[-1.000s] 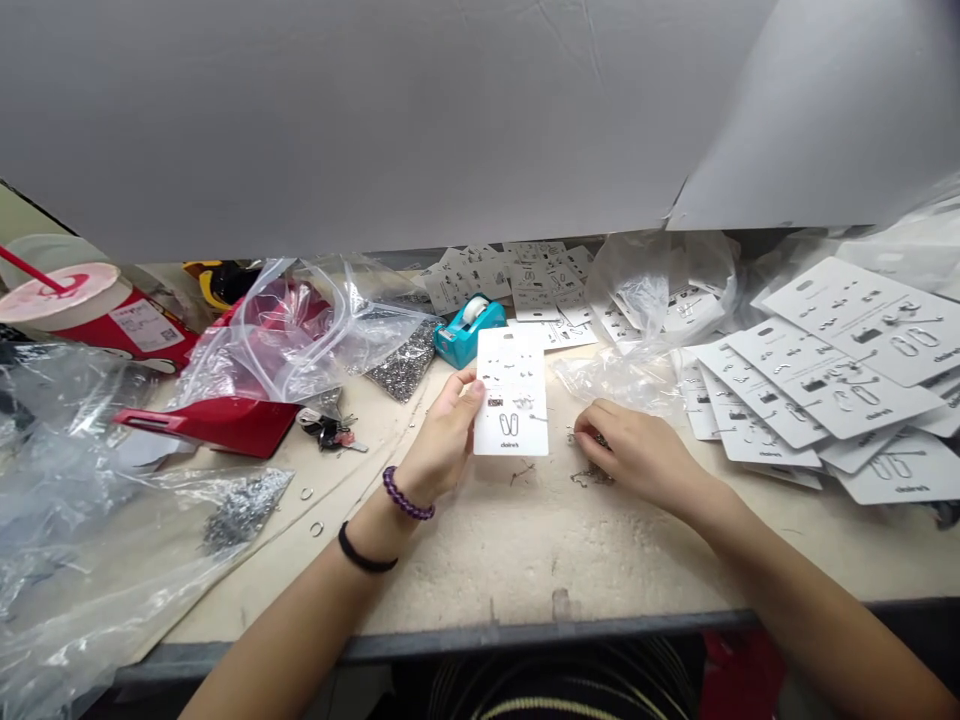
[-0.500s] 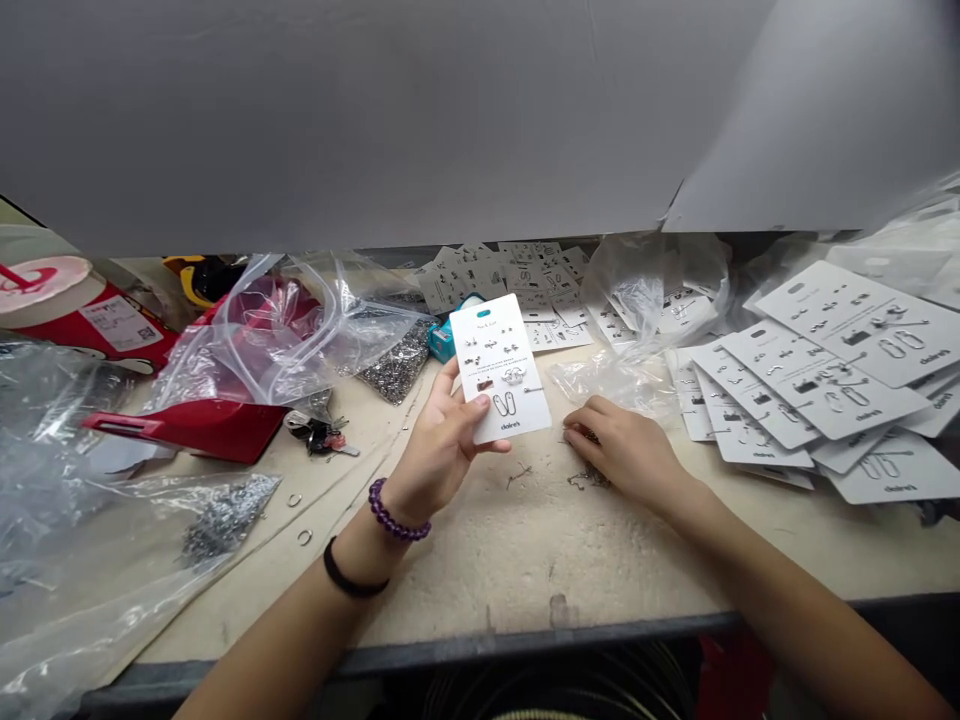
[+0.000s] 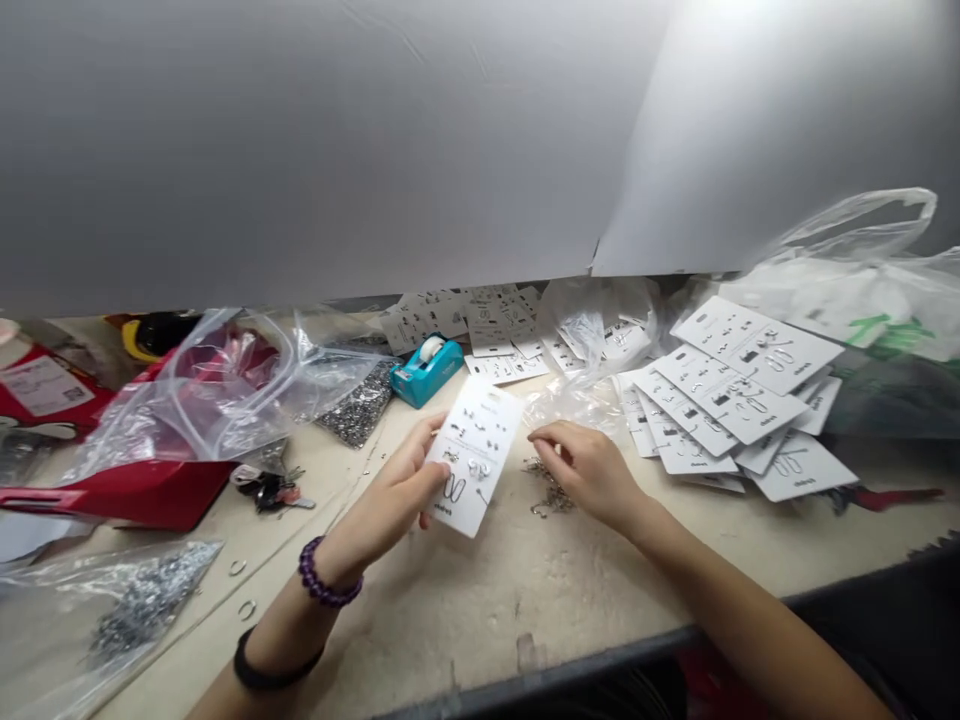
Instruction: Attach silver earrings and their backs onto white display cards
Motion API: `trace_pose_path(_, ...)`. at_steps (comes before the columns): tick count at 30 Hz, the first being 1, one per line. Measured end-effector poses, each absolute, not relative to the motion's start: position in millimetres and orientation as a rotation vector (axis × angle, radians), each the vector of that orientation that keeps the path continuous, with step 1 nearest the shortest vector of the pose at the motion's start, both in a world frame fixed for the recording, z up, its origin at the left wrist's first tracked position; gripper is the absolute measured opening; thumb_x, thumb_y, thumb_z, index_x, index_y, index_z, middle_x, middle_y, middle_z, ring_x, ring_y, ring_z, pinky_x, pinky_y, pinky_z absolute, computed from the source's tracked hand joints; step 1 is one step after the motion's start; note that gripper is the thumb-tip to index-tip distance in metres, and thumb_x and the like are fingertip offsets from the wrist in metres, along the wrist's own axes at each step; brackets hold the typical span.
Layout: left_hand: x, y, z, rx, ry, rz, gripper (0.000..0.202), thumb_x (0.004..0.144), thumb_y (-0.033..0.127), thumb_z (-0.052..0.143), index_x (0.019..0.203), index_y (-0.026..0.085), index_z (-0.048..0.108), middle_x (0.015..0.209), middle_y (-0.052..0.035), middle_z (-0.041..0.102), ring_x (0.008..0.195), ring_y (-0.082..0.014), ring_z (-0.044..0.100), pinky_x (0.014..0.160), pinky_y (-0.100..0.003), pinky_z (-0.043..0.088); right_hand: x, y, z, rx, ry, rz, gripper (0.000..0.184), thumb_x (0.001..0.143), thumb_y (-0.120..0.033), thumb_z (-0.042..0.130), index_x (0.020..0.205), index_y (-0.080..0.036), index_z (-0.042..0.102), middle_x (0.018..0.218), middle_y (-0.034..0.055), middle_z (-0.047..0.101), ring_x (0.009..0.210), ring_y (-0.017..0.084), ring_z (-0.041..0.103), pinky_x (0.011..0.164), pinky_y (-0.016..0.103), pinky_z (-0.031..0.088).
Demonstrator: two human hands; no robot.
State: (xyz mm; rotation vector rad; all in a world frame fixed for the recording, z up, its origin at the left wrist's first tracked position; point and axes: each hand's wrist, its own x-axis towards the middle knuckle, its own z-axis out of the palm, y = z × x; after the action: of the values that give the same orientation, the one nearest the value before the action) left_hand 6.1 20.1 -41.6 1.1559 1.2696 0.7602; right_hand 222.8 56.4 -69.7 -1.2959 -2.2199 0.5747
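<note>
– Several filled cards (image 3: 739, 395) overlap at right; how complete is the held card (image 3: 480, 450)?
– Looks largely filled; any gap cannot be told. Left hand (image 3: 394, 492): grip on card's edge, thumb in front, tilted above the table (image 3: 600, 600). Right hand (image 3: 592, 475): fingers curled narrow by loose metal pieces (image 3: 553, 495); contents, cannot tell.

Includes at left: red cup (image 3: 49, 388) with white label, cut off by view edge; red scoop (image 3: 161, 495) with keys (image 3: 281, 492) just beside. Shows teal tape dispenser (image 3: 427, 372) near middle.
</note>
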Motion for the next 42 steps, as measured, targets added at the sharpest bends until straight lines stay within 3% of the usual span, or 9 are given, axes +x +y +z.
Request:
trace_pose_path(6,-1.2,3.9,-54.0,1.217,1.334,0.636,0.05,0.078,0.02,0.041,0.127,0.021,0.03,0.078,-0.0036,0.053,0.057,-0.0136,0.051,0.038,-0.02,0.042,237.2,64.4,-60.9,-1.355,-2.161,0.672,0.022,0.087,-0.024,0.043,0.09,-0.016,0.063,0.084,0.0038,0.066,0.072,0.015,0.059,0.063,0.027,0.046)
trace_pose_path(11,3.5,12.1,-48.7,1.112,1.228,0.937,0.058,0.08,0.025,0.048,0.131,0.023,0.021,0.106,-0.0094,0.054,0.074,-0.0159,0.058,0.048,-0.021,0.048,230.0,60.5,-66.3,-1.353,-2.431,0.583,0.025,0.088,-0.019,0.04,0.102,-0.014,0.06,0.098,0.0074,0.062,0.085,0.017,0.058,0.073,0.03,0.046)
trace_pose_path(18,16.0,38.1,-57.5,1.017,1.109,1.242,0.066,0.079,0.028,0.053,0.133,0.027,0.016,0.124,-0.0102,0.047,0.083,-0.0158,0.058,0.055,-0.022,0.051,220.9,59.1,-71.0,-1.301,-2.658,0.397,0.022,0.087,-0.017,0.043,0.091,-0.015,0.065,0.087,0.0078,0.059,0.079,0.017,0.054,0.061,0.026,0.044)
trace_pose_path(33,15.1,22.3,-68.9,1.035,1.068,1.21,0.065,0.08,0.029,0.052,0.134,0.028,0.015,0.121,-0.01,0.049,0.098,-0.0223,0.055,0.06,-0.025,0.054,210.6,58.9,-77.6,-1.396,-2.69,0.289,0.02,0.086,-0.014,0.041,0.077,-0.016,0.059,0.078,0.006,0.058,0.075,0.018,0.052,0.057,0.027,0.04)
trace_pose_path(38,18.7,17.3,-68.7,1.029,0.981,1.166,0.068,0.08,0.021,0.052,0.135,0.027,0.013,0.117,-0.0114,0.051,0.096,-0.0204,0.055,0.064,-0.026,0.055,215.9,55.2,-70.8,-1.316,-2.236,0.678,0.014,0.086,-0.023,0.044,0.083,-0.017,0.057,0.08,0.0038,0.06,0.074,0.015,0.054,0.064,0.027,0.044)
trace_pose_path(42,22.5,16.8,-70.4,1.003,0.968,1.156,0.069,0.08,0.022,0.053,0.135,0.025,0.012,0.119,-0.0127,0.052,0.101,-0.0214,0.055,0.072,-0.029,0.054,216.2,50.9,-67.6,-1.175,-1.838,1.039,0.013,0.084,-0.028,0.05,0.084,-0.018,0.058,0.078,0.0024,0.059,0.068,0.013,0.056,0.061,0.026,0.048)
